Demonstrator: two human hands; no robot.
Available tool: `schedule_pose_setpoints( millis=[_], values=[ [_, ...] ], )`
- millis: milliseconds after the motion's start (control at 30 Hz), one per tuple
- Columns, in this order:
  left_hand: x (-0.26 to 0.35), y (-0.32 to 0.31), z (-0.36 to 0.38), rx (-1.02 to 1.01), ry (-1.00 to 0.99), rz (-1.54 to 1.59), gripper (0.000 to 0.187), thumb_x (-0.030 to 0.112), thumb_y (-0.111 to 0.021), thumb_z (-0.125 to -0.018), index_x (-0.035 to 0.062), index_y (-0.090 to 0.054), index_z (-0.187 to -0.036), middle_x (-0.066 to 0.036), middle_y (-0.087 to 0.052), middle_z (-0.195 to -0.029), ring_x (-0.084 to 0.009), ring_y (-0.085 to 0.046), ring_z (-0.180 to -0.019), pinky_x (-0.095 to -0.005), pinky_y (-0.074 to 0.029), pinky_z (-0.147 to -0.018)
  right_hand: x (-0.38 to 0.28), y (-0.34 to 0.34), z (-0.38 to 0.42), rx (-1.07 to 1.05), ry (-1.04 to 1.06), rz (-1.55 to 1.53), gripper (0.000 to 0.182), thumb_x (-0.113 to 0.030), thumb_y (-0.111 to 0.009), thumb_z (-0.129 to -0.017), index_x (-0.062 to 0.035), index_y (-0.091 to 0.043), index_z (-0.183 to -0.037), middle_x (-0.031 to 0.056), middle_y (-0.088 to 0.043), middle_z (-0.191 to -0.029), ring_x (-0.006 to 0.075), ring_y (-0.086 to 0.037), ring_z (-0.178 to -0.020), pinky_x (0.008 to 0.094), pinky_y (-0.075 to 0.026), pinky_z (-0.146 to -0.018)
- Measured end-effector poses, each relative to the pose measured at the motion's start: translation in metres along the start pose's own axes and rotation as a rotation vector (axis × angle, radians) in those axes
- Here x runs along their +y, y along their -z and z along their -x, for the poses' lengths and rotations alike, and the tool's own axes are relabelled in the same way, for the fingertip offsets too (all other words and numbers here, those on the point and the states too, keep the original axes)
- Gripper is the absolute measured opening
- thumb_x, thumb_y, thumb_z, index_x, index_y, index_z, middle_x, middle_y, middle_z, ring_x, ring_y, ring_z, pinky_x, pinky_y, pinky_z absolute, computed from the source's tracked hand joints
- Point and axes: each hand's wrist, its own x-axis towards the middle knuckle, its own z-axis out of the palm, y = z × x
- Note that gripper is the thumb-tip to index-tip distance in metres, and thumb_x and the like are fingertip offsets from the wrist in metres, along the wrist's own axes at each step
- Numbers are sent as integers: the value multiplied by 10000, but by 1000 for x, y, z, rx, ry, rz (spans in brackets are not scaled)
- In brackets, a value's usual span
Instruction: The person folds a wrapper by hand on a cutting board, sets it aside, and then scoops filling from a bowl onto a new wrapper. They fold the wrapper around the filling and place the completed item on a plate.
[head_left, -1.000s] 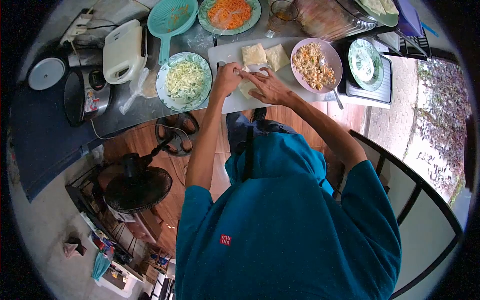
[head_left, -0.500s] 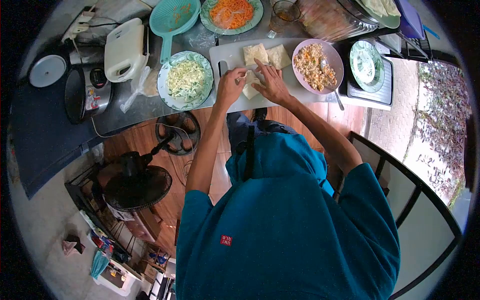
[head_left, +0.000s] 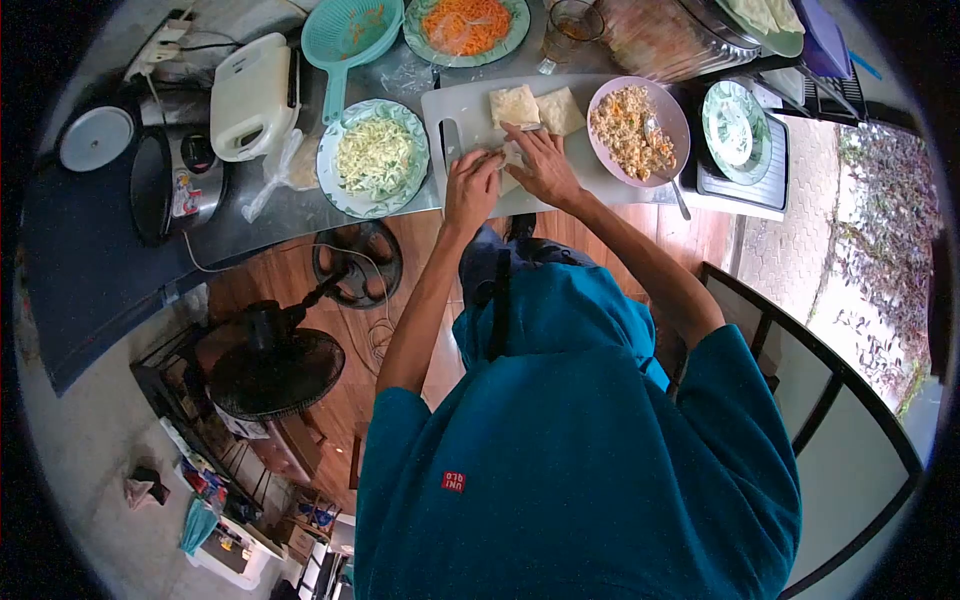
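Note:
A pale wrapper [head_left: 511, 176] lies on the white cutting board [head_left: 465, 105], partly covered by my hands. My left hand [head_left: 474, 182] rests over its left side, fingers bent and close together at its edge. On the other side my right hand [head_left: 545, 165] touches it, fingers slightly spread and thumb toward the wrapper. Two square folded parcels [head_left: 514, 106] [head_left: 559, 111] lie just beyond my fingers. Right of the board's middle sits a pink bowl [head_left: 683, 130] of chopped filling with a spoon [head_left: 681, 200] in it.
A plate of shredded cabbage [head_left: 373, 158] is left of the board. Behind are a green colander [head_left: 335, 40], a plate of shredded carrot [head_left: 464, 28] and a glass [head_left: 572, 30]. A white appliance [head_left: 250, 98] stands left; a green-patterned plate [head_left: 737, 132] is at right.
My left hand has moved right and inward over the wrapper, closer to my right hand. The wrapper now shows less between them.

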Motion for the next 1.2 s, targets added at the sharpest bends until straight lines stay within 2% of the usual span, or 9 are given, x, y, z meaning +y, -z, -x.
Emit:
schedule_pose_setpoints(
  millis=[567,667,733,800,833,867,933,1033,1200],
  values=[
    [-1,-1,16,114,-74,-17,221,34,-681,-761,24,-676,-982,-99,-674,-1113,-269,-577,-1115,-406,-438,-927,-26,42,6,86,81,22,667,-190,-656,-817,-143,-391,-1427,97,-562,-1186,278,-478,-1128,456,-311,-976],
    [-9,-13,15,117,-80,42,213,45,-686,-779,28,-689,-991,-105,-668,-1139,-270,-579,-1116,-403,-424,-959,-14,89,26,239,-82,-31,601,-150,-676,-801,-118,-471,-1365,116,-557,-1191,296,-484,-1120,436,-334,-963],
    [-7,-12,17,102,-105,49,213,53,-685,-794,27,-691,-1005,-106,-666,-1149,-272,-575,-1122,-401,-422,-963,14,112,44,604,-105,101,540,-51,-697,-785,-89,-532,-1298,128,-577,-1148,298,-535,-1027,398,-380,-916],
    [-6,-9,18,80,-126,-53,208,65,-674,-826,20,-691,-1028,-104,-661,-1171,-275,-561,-1139,-406,-420,-964,61,147,68,717,-274,261,402,-34,-669,-772,-110,-634,-1165,158,-599,-1135,352,-527,-1077,450,-389,-934],
    [-2,-8,18,78,-142,-48,208,65,-674,-826,20,-691,-1028,-104,-661,-1171,-275,-561,-1139,-406,-420,-964,88,169,82,695,-403,162,347,-101,-676,-786,-131,-671,-1131,142,-612,-1116,336,-536,-1072,426,-405,-921],
    [1,-6,17,57,-113,-48,201,68,-670,-834,16,-690,-1027,-103,-660,-1176,-276,-556,-1145,-406,-417,-968,128,172,101,709,-571,376,331,-251,-675,-823,-176,-680,-1145,125,-608,-1129,323,-519,-1104,463,-396,-930],
    [3,-4,18,23,-106,-50,196,72,-666,-842,13,-689,-1027,-103,-658,-1180,-277,-550,-1151,-407,-414,-972,169,194,128,450,-883,497,510,-546,-636,-832,-234,-645,-1235,162,-532,-1245,365,-451,-1178,560,-343,-955],
    [3,-3,15,24,-82,-12,221,87,-666,-846,12,-682,-1053,-112,-657,-1179,-287,-550,-1144,-405,-403,-984,182,209,137,168,-868,590,675,-691,-586,-791,-250,-604,-1301,182,-456,-1324,370,-397,-1220,554,-321,-977],
    [4,2,9,-34,-51,-41,269,96,-666,-846,13,-667,-1102,-116,-654,-1183,-295,-544,-1147,-416,-399,-995,194,201,126,131,-786,643,700,-723,-561,-782,-281,-577,-1324,183,-450,-1326,367,-406,-1201,546,-319,-983]
  ],
)
